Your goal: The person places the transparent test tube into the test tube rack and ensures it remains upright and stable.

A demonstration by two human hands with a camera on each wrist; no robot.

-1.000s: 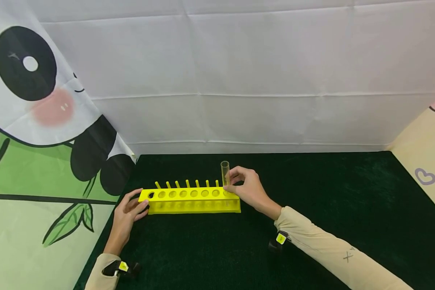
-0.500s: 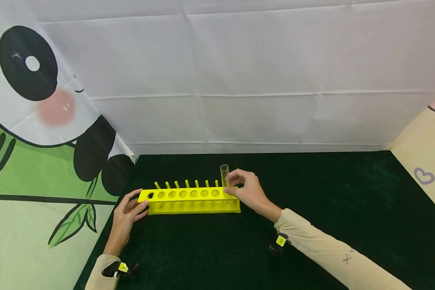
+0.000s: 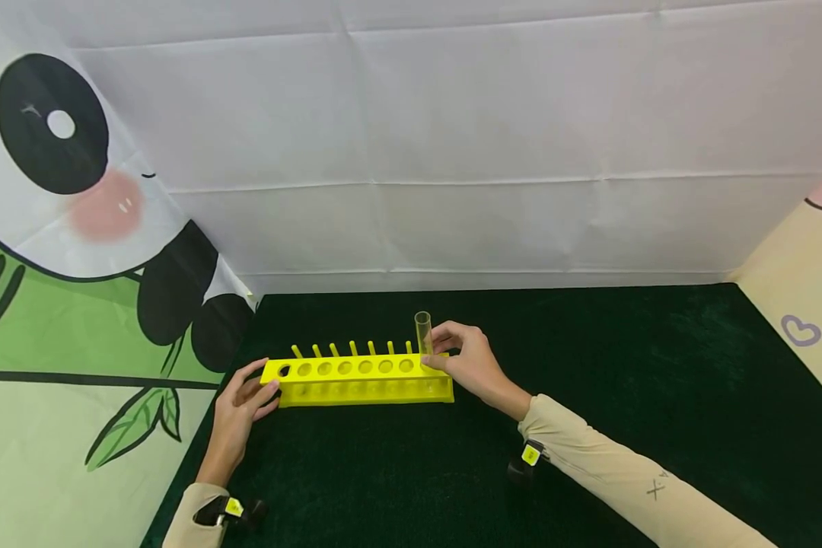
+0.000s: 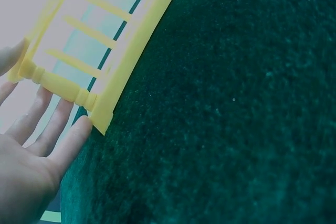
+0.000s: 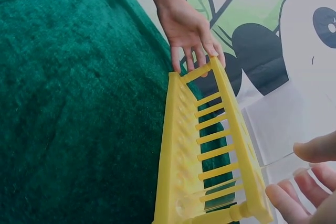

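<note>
A yellow test tube rack (image 3: 366,393) stands on the dark green cloth, with a row of round holes along its top and short pegs (image 3: 353,348) rising behind. My left hand (image 3: 229,426) grips its left end, thumb at the top bar and fingers by the end post (image 4: 60,84). At the other end, a clear test tube (image 3: 422,327) stands upright in the rightmost hole. The thumb and fingers of my right hand (image 3: 476,369) pinch it just above the top bar. In the right wrist view, the tube's lower part (image 5: 212,192) shows inside the rack.
Dark green cloth (image 3: 623,380) covers the table around the rack. A white cloth backdrop (image 3: 486,152) hangs behind, with a printed panda panel (image 3: 103,205) on the left and a cream panel (image 3: 801,304) on the right.
The test tube has sunk slightly lower in the rightmost hole, my right hand moving with it; over the last half second it stays put. My left hand keeps its hold on the rack.
</note>
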